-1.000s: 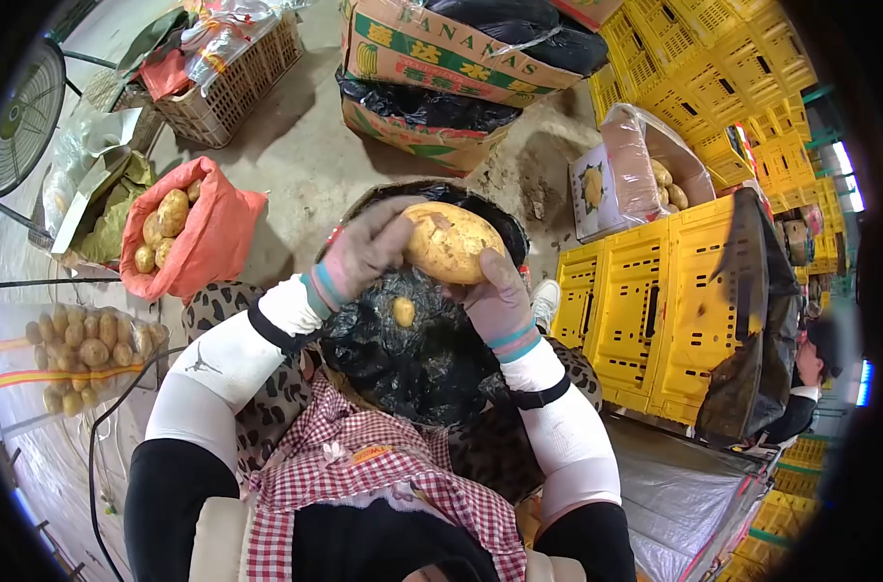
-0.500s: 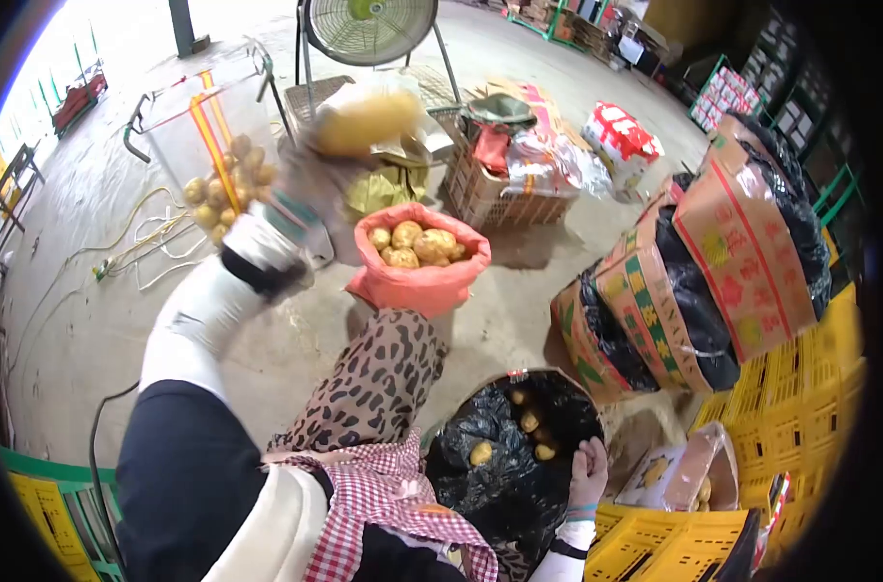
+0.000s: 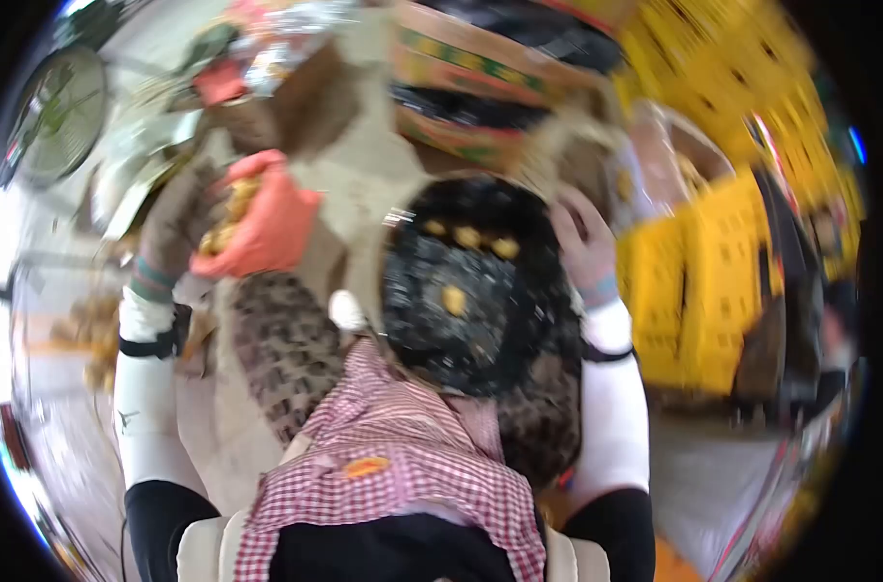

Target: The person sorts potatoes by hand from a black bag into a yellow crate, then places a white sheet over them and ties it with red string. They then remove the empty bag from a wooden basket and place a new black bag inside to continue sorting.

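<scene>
My left hand (image 3: 177,218), in a dark brownish glove, reaches to the opening of a red sack (image 3: 281,218). Yellow potatoes (image 3: 234,215) fill the sack's mouth, right beside the glove. Motion blur smears the gloved fingers, and I cannot tell whether they hold a potato. Between my knees stands a round-mouthed container with a black plastic liner (image 3: 417,320); several potatoes (image 3: 467,237) lie inside it. Bare-fingered, my right hand (image 3: 584,242) grips the liner's right edge.
Yellow crates (image 3: 693,281) stand on the right, with an open bag (image 3: 669,155) behind them. Cartons with black plastic (image 3: 470,68) are stacked ahead. A fan (image 3: 61,116) stands at the upper left. More potatoes (image 3: 97,330) show at the left, in a clear bag.
My left hand, blurred earlier with a large yellowish thing near the fan, has come down to the red sack. The view has swung right and downward. My right hand stays at the liner's edge.
</scene>
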Available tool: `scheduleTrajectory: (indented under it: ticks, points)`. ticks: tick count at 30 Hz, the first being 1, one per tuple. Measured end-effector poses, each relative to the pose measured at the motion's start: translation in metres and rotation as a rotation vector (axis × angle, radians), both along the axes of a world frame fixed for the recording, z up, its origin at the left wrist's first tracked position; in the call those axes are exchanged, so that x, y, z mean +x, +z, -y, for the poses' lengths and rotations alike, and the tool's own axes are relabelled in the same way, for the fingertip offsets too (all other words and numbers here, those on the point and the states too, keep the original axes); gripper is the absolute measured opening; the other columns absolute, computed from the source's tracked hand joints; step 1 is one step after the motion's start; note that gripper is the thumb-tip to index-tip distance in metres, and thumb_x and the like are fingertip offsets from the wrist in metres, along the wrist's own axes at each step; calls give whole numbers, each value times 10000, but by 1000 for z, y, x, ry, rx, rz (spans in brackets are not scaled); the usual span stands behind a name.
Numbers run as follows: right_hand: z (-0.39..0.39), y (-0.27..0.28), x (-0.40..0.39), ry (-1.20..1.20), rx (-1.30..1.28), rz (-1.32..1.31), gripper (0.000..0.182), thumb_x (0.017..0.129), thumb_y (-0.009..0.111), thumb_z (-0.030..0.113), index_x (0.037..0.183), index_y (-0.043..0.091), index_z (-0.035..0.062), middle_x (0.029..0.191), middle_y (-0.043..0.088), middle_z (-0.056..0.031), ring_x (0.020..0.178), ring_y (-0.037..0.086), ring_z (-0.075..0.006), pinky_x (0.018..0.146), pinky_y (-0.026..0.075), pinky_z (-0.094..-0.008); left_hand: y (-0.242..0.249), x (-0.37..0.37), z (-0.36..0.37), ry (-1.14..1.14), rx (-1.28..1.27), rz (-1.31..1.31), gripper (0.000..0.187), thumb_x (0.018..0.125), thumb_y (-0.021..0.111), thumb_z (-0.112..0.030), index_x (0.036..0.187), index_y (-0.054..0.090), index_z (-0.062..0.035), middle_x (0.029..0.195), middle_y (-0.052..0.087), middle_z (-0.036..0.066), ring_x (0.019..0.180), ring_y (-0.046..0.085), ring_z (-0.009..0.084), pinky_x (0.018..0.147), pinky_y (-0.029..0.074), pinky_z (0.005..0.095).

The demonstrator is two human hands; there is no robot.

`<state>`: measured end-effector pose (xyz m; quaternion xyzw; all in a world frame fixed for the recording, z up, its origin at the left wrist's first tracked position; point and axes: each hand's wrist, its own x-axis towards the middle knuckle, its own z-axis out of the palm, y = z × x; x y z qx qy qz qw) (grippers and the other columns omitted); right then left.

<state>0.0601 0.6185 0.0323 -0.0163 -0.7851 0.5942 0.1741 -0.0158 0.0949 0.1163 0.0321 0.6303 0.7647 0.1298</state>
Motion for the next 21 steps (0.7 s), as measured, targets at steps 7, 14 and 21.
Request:
scheduleTrajectory:
  ticks: [7, 14, 21]
  points:
    - [-37, -16, 9, -319, -862, 145, 299, 968, 607, 191, 1204, 562, 14, 964, 677, -103, 829, 655, -185, 764, 536, -301, -203, -9, -310, -1178, -872, -33, 584, 902, 654, -389, 1332, 524, -17, 1208, 641, 188, 1134, 612, 275, 978, 469, 360]
    - [-57, 23, 62, -230, -940, 328, 415, 991, 560, 257, 1308, 500, -5, 1052, 661, -128, 931, 646, -240, 877, 517, -365, -400, -53, -467, -666, -1434, -260, 533, 796, 677, -298, 1223, 536, -13, 1213, 589, 291, 1131, 601, 407, 941, 502, 435]
    - [-77, 34, 71, -144, -1101, 394, 525, 937, 606, 227, 1382, 469, -15, 1186, 645, -166, 1049, 639, -258, 951, 497, -424, -465, -117, -470, -1024, -1643, -59, 312, 814, 698, -250, 1091, 733, -111, 1100, 707, 148, 1012, 690, 300, 825, 563, 410]
